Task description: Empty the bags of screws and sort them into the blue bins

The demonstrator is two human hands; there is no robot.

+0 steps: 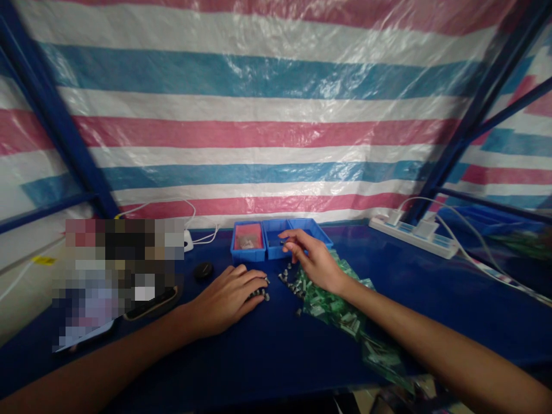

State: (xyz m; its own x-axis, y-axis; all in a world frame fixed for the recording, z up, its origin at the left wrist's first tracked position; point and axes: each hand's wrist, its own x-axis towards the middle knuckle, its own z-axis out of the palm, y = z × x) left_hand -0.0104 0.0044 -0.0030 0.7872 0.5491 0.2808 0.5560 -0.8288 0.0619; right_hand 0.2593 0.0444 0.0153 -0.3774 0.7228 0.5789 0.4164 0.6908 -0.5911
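My left hand [230, 296] rests on the blue table, its fingers curled round several small metal parts [266, 296] that peek out between thumb and fingertips. My right hand [313, 259] is raised at the front edge of the blue divided bin [321, 233]. Its thumb and forefinger are pinched near a small dark piece, apparently a metal part [283, 242]. Between the hands lies a loose pile of similar small metal parts [293, 284], too small to make out exactly. Green-tinted plastic bags [345, 316] with pale pieces inside lie under my right wrist and forearm.
A blue bin [248, 253] with a pink lining and a small bag stands beside the divided one. A round black object [203, 270] and a dark phone-like object [150, 305] lie at left. A white power strip [414, 237] with cables sits at back right.
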